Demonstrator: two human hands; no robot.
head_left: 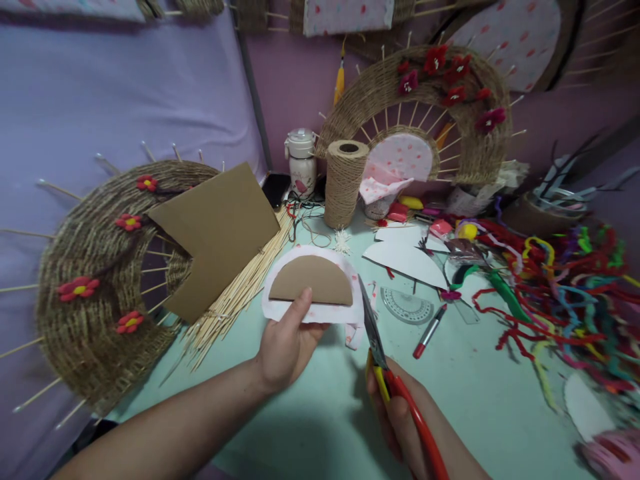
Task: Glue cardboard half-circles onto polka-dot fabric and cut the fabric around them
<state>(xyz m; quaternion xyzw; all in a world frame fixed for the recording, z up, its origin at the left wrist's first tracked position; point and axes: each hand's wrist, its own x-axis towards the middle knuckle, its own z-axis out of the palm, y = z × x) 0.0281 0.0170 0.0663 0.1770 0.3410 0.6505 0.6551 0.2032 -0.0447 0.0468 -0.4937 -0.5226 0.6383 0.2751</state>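
Note:
My left hand [287, 347] pinches a brown cardboard half-circle [310, 279] together with a larger piece of white fabric [270, 309] beneath it, thumb on top. The fabric shows a few pinkish spots and sticks out all round the cardboard. A narrow fabric strip [353, 335] dangles from its lower right corner. In my right hand [400, 407] is a pair of scissors [376, 337] with red and yellow handles. Their blades point up and away, close beside the fabric's right edge; whether they touch it I cannot tell.
A folded cardboard sheet [225, 233] and thin wooden sticks [235, 300] lie left. Behind stand a twine spool [345, 183] and a bottle [301, 163]. A protractor [407, 305], a marker [429, 331] and colourful pipe cleaners [565, 287] lie right. Twine-woven fans [110, 267] lean around.

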